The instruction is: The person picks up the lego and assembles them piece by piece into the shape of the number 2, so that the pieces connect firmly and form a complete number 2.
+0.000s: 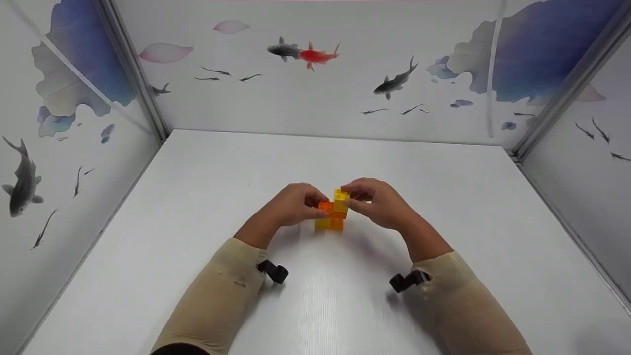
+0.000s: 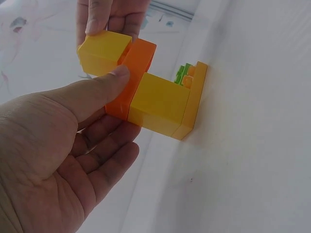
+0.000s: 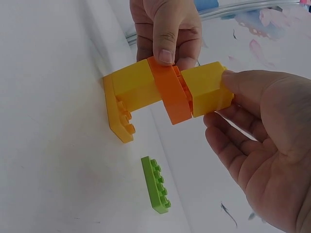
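A small stack of toy building bricks stands on the table between both hands. At its base is a flat orange-yellow brick (image 3: 115, 119), with a yellow brick (image 2: 160, 104) above one end. Across that lies an orange brick (image 3: 167, 92), which my left hand (image 1: 297, 204) pinches, thumb on its near side. My right hand (image 1: 382, 203) grips another yellow brick (image 3: 201, 90) between thumb and fingers, over the free end of the orange one. Some orange studs still show between these two bricks in the right wrist view.
A flat green brick (image 3: 155, 187) with a row of studs lies on the white table (image 1: 315, 305) apart from the stack. White panels (image 1: 325, 108) printed with fish border the table at the back and both sides.
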`<state>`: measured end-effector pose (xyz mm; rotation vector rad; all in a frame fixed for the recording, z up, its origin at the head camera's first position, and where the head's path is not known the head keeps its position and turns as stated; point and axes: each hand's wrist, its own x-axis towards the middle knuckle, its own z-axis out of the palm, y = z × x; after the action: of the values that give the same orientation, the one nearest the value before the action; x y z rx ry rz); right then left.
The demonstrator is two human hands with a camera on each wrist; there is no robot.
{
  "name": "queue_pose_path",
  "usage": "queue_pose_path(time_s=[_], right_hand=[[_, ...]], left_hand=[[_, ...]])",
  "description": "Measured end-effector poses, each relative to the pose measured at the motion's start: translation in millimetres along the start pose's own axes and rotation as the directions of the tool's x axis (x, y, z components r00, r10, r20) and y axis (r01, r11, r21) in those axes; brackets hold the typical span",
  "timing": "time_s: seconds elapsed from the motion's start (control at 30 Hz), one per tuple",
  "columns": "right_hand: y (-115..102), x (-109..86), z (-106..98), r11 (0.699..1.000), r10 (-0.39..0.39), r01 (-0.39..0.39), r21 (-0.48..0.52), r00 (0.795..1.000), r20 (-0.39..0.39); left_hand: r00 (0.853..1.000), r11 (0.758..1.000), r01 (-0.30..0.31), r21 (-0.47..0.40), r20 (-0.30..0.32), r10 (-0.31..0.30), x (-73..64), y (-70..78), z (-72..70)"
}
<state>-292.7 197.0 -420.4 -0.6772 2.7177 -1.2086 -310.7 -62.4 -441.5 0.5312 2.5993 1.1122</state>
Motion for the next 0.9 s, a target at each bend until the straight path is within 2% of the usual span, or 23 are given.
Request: queue_pose_path(time_s=[0.3,0.9], right_hand=[[-1.8,-2.3,-0.7,1.000,-0.019,0.019,-0.012,1.000,0.010],[-2.3,-0.6,1.6,0.999,0.031,-0.032,0.010,0.999,0.038]], left_hand=[[1.000,1.000,0.020,-0.019,0.007,-0.020,0.4,0.0,0.0],[0.999,0.999,0.033,-0.014,0.012,-0.033,1.9,-1.0,0.3]])
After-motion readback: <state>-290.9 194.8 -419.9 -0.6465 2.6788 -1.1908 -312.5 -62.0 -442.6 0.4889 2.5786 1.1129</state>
